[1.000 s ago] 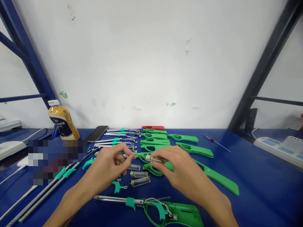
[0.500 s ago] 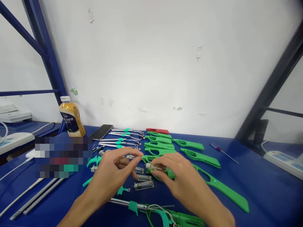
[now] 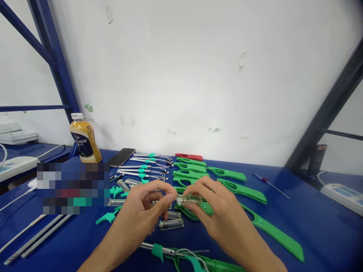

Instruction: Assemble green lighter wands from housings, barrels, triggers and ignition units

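A small clear fuel tank (image 3: 192, 199) with a whitish valve end is pinched between the thumb and fingers of my right hand (image 3: 219, 211). My left hand (image 3: 144, 211) has its thumb and forefinger pressed together at the valve end; whatever is between those fingertips is too small to see. Below the hands, another clear tank (image 3: 171, 224) lies on the blue table (image 3: 317, 226). Nearer to me rests a green lighter half-shell (image 3: 219, 263), with a metal tube (image 3: 146, 246), a teal trigger (image 3: 195, 261) and white wires on it.
Green handle shells (image 3: 227, 173) lie in rows behind and right of my hands, with a red one (image 3: 189, 156) at the back. Tube-and-wire assemblies (image 3: 141, 170), a phone (image 3: 121, 156) and a drink bottle (image 3: 85, 141) are at back left. A screwdriver (image 3: 270, 184) lies right.
My left fingertips have moved right and now meet the tank's valve end. My right hand still holds the tank. The view has shifted slightly.
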### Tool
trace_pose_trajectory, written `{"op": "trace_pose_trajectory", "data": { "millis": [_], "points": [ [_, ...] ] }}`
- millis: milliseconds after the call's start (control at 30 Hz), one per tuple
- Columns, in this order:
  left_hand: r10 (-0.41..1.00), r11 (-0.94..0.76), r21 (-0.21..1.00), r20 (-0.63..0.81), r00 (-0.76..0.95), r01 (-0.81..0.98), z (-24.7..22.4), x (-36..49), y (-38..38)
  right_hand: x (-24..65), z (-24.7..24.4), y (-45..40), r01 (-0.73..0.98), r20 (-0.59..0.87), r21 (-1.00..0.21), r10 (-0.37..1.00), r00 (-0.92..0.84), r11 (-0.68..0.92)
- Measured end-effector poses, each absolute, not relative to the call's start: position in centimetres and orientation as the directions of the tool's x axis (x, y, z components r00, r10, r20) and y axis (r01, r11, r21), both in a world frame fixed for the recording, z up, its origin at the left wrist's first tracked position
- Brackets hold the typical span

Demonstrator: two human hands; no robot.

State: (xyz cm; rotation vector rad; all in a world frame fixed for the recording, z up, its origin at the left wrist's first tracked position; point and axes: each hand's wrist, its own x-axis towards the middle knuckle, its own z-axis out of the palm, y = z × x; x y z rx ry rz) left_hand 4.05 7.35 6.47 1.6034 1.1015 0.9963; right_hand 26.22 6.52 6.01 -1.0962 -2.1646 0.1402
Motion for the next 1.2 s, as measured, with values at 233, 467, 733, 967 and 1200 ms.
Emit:
{"op": "trace_pose_trajectory", "data": {
  "millis": [233,467,733,967,1200],
  "points": [
    [0.952,-0.159,0.977,0.113,0.286,0.141,6.20,4.15,7.53,26.26,5.86,6.61,0.667,0.554,-0.371,0.731,-0.399,0.646],
    [0.953,-0.101,0.982,0.050,0.298,0.157,6.35,4.12,7.40,26.22,5.67,6.71,0.666,0.580,-0.365,0.718,-0.384,0.651],
    [0.940,-0.085,0.992,0.048,0.338,0.096,6.09,4.16,7.71,26.38,5.42,6.89,0.667,0.587,-0.356,0.712,-0.384,0.654],
    [0.936,-0.077,0.994,0.045,0.349,0.077,6.45,4.23,7.81,26.30,5.49,6.80,0.664,0.603,-0.360,0.706,-0.371,0.656],
    [0.924,-0.058,0.996,0.030,0.382,0.062,6.20,4.27,7.76,26.31,5.35,6.93,0.665,0.621,-0.351,0.696,-0.362,0.659]
  ]
}}
